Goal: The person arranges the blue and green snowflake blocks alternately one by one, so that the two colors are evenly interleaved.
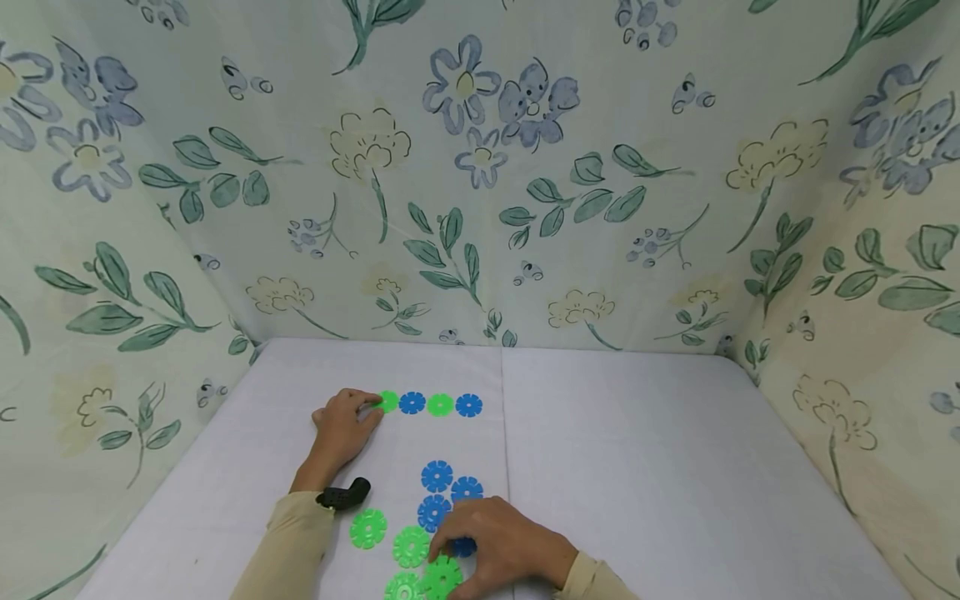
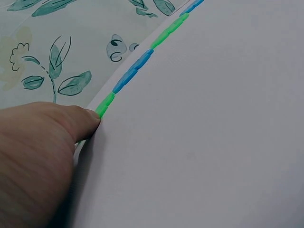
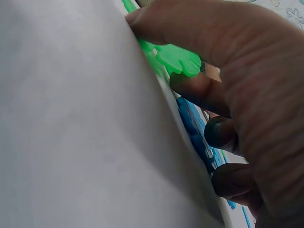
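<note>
Reaches with the left grip (image 1: 342,429) across the left part of the desk (image 1: 660,467), touching with close-set fingertips the end disc (image 1: 387,402), green, at the left end of a straight row; cannot tell pinching from pressing there. Has next in the row, rightward, a blue disc (image 1: 412,403), a middle green disc (image 1: 440,405) and a last blue disc (image 1: 468,405), all flat and about edge to edge. Holds in the right grip (image 1: 504,543), narrow between thumb and finger, the held disc (image 1: 442,575), green and slotted, near the bottom of the head view, tilted and partly over another green one. Has loose green discs (image 1: 368,529) to its left, and beyond, toward the row, a blue cluster (image 1: 435,468), partly hidden beneath the right grip. Wears tan sleeves (image 1: 288,542) and, at the left wrist, a black device (image 1: 345,495). Has behind and beside the white desk a floral cloth (image 1: 465,250).
</note>
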The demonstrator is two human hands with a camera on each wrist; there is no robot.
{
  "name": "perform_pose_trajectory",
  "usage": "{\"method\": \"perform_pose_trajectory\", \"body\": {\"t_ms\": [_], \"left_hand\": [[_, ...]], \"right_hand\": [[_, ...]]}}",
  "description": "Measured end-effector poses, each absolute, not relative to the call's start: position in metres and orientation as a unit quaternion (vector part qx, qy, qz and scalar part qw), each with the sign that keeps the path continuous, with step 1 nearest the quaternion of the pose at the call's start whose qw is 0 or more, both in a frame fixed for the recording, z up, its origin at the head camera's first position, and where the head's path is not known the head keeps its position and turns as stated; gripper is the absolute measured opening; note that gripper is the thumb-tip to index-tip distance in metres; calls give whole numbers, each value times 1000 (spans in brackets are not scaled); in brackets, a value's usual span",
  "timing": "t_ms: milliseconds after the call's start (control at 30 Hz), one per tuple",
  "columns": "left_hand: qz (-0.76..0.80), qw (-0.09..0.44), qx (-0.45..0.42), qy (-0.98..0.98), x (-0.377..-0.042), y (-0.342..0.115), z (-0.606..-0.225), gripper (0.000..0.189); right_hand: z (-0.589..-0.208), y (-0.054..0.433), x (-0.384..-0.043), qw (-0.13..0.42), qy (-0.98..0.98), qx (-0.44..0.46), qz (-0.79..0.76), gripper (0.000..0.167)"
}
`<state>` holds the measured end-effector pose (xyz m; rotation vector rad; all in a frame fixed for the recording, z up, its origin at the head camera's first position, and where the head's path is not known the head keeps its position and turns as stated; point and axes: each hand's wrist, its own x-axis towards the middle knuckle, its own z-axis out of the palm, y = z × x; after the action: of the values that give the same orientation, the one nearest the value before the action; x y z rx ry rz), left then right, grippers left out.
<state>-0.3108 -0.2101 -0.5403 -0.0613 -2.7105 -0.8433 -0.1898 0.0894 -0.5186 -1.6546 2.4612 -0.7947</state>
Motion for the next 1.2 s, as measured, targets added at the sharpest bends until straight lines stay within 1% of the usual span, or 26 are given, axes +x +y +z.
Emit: {"method": "perform_pose_trajectory", "body": {"t_ms": [100,367,667,967,1100,1200], "left_hand": [[-297,149,-21,-943,-310,-210,-540,26],[-300,142,-19,-943,-309,-209,-538,27],[-290,151,-24,-945,-310,-210,-539,26],[-294,147,-18,-944,-308,-209,-538,27],[-288,147,-18,-946,-308,-209,-538,27],[-286,150,-20,-946,-308,-208,-537,27]], "right_hand": [[-519,90,-189,51,799,-538,-263,34],[-518,91,-188,60,783,-550,-286,32],[-518,89,-189,31,761,-572,-305,33],[-520,89,-190,71,743,-558,-364,25],[-519,92,-193,104,738,-527,-409,22],[-517,95,-197,103,746,-497,-432,21]]}}
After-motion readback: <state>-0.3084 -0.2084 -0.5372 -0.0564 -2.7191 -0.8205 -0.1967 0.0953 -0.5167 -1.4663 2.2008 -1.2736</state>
